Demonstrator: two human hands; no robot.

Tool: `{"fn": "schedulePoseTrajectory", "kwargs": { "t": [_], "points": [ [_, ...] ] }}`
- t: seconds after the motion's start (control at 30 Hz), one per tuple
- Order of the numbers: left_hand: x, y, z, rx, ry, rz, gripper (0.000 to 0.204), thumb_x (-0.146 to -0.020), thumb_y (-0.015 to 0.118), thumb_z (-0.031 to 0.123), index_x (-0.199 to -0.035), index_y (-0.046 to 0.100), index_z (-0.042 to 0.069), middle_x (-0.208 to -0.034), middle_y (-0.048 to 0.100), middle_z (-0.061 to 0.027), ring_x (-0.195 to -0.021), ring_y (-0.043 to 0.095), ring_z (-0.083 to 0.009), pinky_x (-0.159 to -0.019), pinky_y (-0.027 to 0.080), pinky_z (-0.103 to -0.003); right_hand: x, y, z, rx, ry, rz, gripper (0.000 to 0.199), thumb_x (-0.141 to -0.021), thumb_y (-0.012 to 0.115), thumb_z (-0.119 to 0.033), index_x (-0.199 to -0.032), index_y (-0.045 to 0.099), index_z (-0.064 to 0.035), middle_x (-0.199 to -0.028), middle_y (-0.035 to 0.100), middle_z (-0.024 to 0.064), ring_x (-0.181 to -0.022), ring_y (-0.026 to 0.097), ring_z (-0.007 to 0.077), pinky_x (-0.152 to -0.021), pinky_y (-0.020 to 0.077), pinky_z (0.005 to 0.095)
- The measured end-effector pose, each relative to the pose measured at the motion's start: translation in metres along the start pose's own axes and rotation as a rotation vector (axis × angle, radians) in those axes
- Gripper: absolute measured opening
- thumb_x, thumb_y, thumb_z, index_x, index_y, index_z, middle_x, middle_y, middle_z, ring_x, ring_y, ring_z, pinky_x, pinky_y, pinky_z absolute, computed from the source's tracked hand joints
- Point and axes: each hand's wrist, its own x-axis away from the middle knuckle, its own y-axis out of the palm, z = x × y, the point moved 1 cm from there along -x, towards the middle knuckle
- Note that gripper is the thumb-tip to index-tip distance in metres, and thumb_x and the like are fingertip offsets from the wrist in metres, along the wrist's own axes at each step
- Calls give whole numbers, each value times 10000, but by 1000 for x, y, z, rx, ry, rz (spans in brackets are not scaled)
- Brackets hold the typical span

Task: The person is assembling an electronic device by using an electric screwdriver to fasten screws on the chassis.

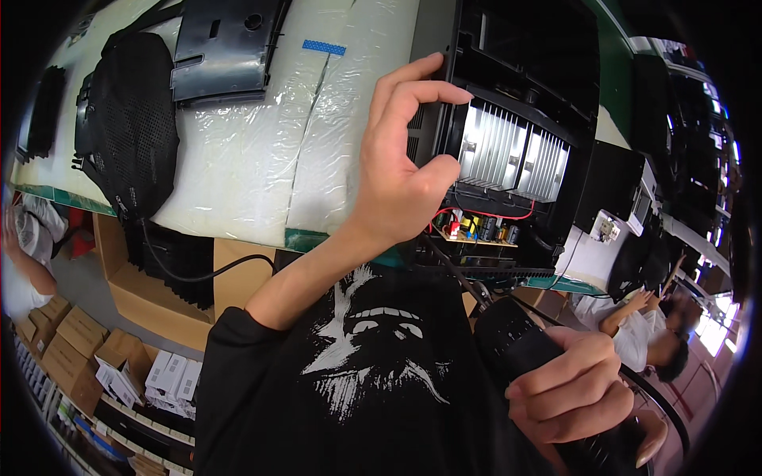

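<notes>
While the film-covered surface carries the work, an open black housing stands on it, directly ahead of the person. The right hand has its fingers wrapped around a black handheld tool; the left hand holds its fingers wide, curved at the housing's left wall. Finned metal blocks sit inside. White boxes, lower left, bear print too small to read. A circuit board lies on the blocks' near side.

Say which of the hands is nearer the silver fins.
Left: the left hand is at the left edge of the silver fins; right hand, away from them, grips a black object.
</notes>
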Motion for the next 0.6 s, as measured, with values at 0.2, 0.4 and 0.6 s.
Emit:
{"fn": "schedulePoseTrajectory", "kwargs": {
  "t": [0.2,0.4,0.6],
  "points": [
    [-1,0,1,1,-3,-7,426,-573,465,-53,-974,563,48,-1250,418,-186,-1167,427,-309,-972,327,-353,-7,1,3,29,175,-156,420,-723,723,-126,-1009,480,61,-673,523,38,-427,529,118,-392,525,208],
    [1,-1,0,24,-16,10,425,-576,464,-65,-974,564,49,-1259,411,-182,-1174,421,-304,-973,326,-348,-4,1,7,40,191,-244,308,-704,704,-56,-901,494,55,-639,528,46,-412,520,129,-387,520,209],
    [3,8,5,166,-80,64,418,-588,447,-96,-963,567,45,-1272,401,-176,-1176,417,-293,-967,331,-333,-10,33,20,58,-43,62,221,-630,670,68,-784,514,39,-605,529,61,-439,540,154,-404,526,217]
  ]
}}
